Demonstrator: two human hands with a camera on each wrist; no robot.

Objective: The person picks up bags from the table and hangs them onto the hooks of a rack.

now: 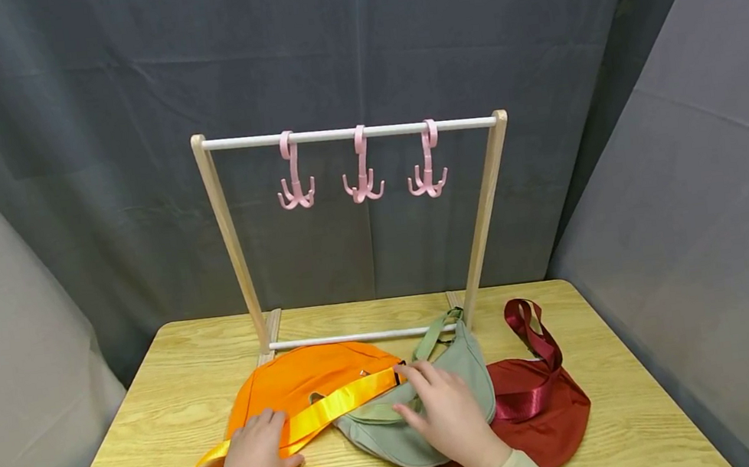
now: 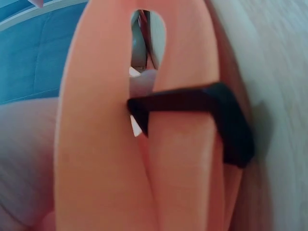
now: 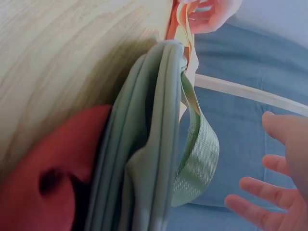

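An orange bag [image 1: 307, 372] with a bright yellow-orange strap [image 1: 354, 396] lies on the table at the left. Over this strap is my left hand [image 1: 254, 459], its thumb apart from loosely bent fingers; its underside is hidden. The strap [image 2: 106, 134] and a black buckle [image 2: 187, 101] fill much of the left wrist view. My right hand [image 1: 451, 417] hovers above a grey-green bag [image 1: 470, 373] with fingers spread, apart from it in the right wrist view. The green bag's strap [image 3: 202, 154] arches beside that hand.
A dark red bag [image 1: 549, 429] with a glossy strap [image 1: 539, 334] lies at the right, partly beneath the green one. Behind the bags stands a wooden rack [image 1: 233, 242], whose white top bar [image 1: 239, 142] carries three pink hooks [image 1: 363, 177]. Grey curtains [image 1: 93, 142] enclose the table [image 1: 142, 445].
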